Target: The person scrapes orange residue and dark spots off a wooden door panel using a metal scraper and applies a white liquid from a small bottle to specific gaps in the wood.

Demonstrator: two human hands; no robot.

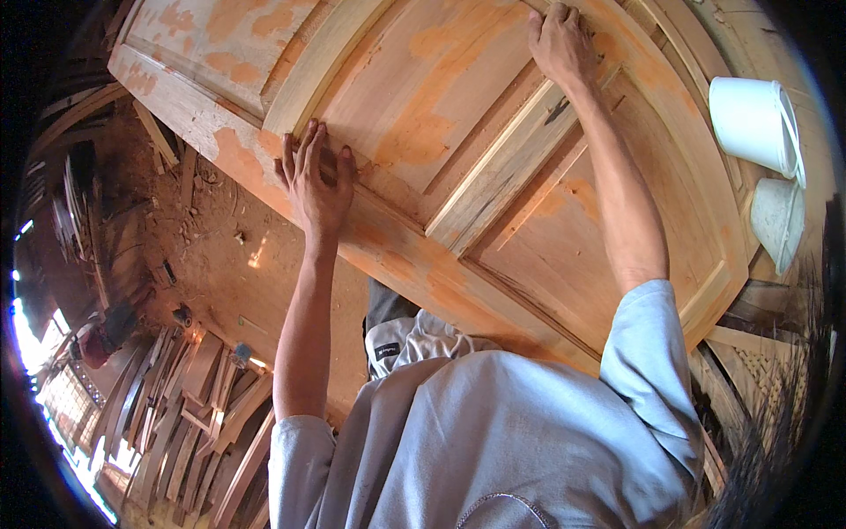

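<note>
A large wooden panelled door (493, 159) lies tilted across the view in front of me, with orange filler patches smeared over its panels and frame. My left hand (319, 189) rests on the near side of the frame beside a raised rail, its fingers and thumb apart with nothing seen between them. Farther off, my right hand (564, 48) lies on the upper part of the door, near the end of a pale middle rail (502, 167). Its fingers are slightly bent against the wood, with the thumb apart. I see no tool in either hand; what lies under the right fingertips is hidden.
A white bucket (752, 123) with a handle stands beyond the door at the right, and a greyish tub (777, 220) is next to it. Offcuts of wood (189, 423) are heaped at the lower left. The brown floor (238, 291) has scattered debris.
</note>
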